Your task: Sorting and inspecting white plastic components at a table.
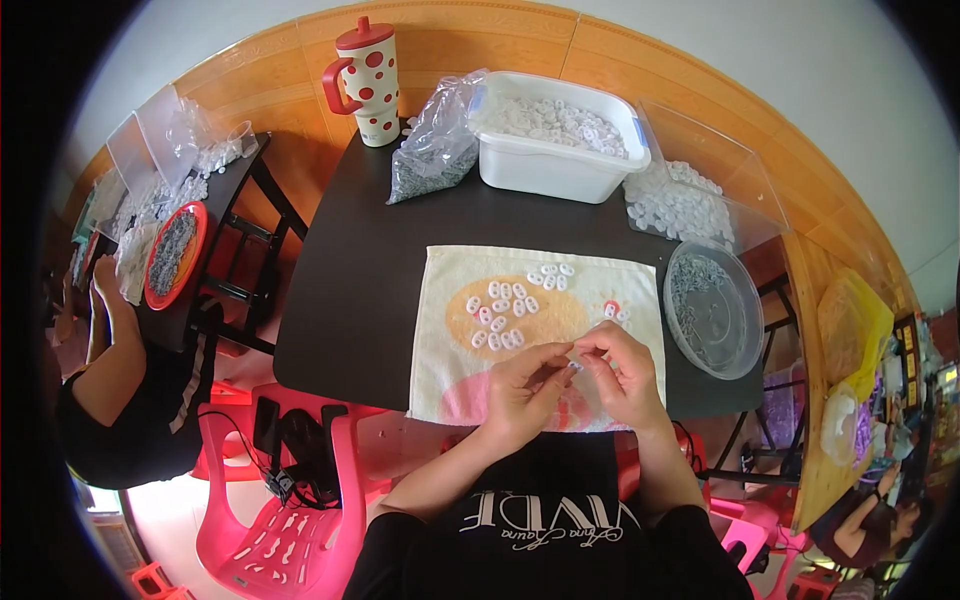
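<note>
My left hand (524, 392) and my right hand (622, 378) meet over the near part of a cream towel (432, 330) with an orange and pink pattern. Both have thumb and fingers pinched together around something small, mostly hidden by the fingertips. On the towel beyond them lie several small white oval plastic pieces (497, 305), each with two dark holes or spots. A little group of the same pieces (551, 275) sits near the towel's far edge. Close to my right hand is another white piece (623, 315) beside a red spot.
Right of the towel stands a see-through round tub (738, 330) with small grey parts. Behind are a white bin (555, 178) of white pieces, a bag (432, 165) of grey parts, a see-through box (745, 205) and a dotted tumbler (372, 90). Another person's arm (118, 360) is at left.
</note>
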Available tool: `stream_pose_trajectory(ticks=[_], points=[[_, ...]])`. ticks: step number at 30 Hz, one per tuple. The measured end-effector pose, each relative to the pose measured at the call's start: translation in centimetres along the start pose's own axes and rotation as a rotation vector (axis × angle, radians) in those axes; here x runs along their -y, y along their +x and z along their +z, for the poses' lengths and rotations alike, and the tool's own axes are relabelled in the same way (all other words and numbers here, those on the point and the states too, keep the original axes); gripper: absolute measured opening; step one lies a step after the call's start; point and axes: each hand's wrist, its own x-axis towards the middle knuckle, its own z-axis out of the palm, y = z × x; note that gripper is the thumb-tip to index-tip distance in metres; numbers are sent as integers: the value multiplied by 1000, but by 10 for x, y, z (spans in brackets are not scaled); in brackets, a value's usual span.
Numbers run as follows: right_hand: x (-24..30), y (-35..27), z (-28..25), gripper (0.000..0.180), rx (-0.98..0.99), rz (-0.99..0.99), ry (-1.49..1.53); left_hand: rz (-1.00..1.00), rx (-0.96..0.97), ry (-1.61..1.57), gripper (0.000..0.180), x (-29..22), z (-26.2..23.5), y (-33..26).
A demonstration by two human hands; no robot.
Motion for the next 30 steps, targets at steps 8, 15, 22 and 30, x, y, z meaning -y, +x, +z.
stream_pose_trajectory(ticks=[8, 15, 22, 30], points=[[-2, -4, 7, 20, -13, -13, -41, -1, 18, -23, 32, -1, -1, -3], [-5, -14, -10, 19, -278, 341, 178, 0, -130, -69, 30, 3, -3, -1], [-1, -26, 9, 25, 82, -9, -551, -45, -255, -267, 28, 0, -2, 4], [-5, -31, 5, 21, 86, -59, -507, -67, -134, -133, 31, 2, -6, 3]])
